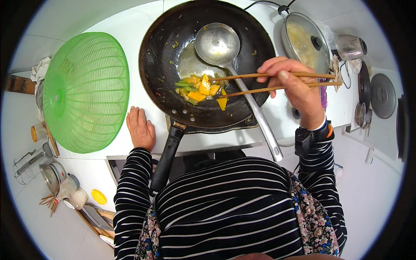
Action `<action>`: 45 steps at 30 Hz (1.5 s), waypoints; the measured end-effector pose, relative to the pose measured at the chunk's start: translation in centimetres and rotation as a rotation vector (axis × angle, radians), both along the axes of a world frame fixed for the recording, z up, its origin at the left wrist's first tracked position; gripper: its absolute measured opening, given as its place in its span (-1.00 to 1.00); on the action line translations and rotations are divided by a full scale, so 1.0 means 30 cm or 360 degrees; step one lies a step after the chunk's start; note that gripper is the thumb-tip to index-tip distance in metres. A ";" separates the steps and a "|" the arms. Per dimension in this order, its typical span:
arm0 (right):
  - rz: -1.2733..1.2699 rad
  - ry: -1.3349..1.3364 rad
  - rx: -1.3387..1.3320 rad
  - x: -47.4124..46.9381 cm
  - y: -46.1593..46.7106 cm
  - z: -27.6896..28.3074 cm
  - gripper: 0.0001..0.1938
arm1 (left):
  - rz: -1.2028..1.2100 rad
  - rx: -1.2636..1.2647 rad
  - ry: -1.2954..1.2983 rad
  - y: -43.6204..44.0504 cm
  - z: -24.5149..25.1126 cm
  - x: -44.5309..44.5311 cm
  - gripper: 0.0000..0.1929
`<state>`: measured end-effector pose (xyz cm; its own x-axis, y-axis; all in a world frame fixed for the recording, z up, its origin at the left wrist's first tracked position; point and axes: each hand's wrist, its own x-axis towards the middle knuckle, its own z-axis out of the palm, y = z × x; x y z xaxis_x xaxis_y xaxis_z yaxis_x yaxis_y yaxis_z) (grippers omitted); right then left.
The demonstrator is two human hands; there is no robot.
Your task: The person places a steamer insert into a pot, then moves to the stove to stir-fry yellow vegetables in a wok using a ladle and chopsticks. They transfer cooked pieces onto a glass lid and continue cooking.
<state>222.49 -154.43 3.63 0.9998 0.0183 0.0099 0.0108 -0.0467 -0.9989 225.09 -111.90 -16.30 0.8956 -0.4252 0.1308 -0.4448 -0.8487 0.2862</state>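
Observation:
My right hand (300, 89) holds a pair of wooden chopsticks (269, 89), spread apart over a dark wok (162, 42). Their tips reach orange chunks that look like pumpkin (197, 96), lying with some green pieces (186, 85) near the wok's bottom. Across the wok rests a steel ladle (218, 44), its bowl inside and its handle hanging over the near rim. My left hand (141, 128) lies palm down on the white counter (136, 97), holding nothing. It is between the green mesh food cover (94, 94) and the wok's black handle (166, 159).
The wok sits on a flat cooker (250, 121) at the counter's front edge. Behind my right hand stands a pan with a glass lid (302, 42), beside a metal kettle (351, 47). A yellow lid (98, 197) and a steel bowl (49, 178) are at lower left.

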 end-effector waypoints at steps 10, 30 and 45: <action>0.0168 0.0013 -0.0045 0.058 0.076 -0.028 -0.78 | 0.0035 0.0012 0.0050 -0.001 0.006 0.001 -0.52; 0.0149 -0.0026 -0.0128 0.041 0.135 0.002 -0.80 | 0.0040 0.0036 0.0060 0.003 0.008 0.002 -0.50; -0.0260 -0.0005 0.0184 0.030 0.086 -0.047 -0.76 | 0.0041 0.0027 0.0063 -0.001 0.014 0.005 -0.51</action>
<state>223.39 -151.85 2.22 0.9894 -0.1453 0.0054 0.0153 0.0673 -0.9976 225.23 -111.93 -15.90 0.9106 -0.4038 0.0879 -0.4113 -0.8647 0.2883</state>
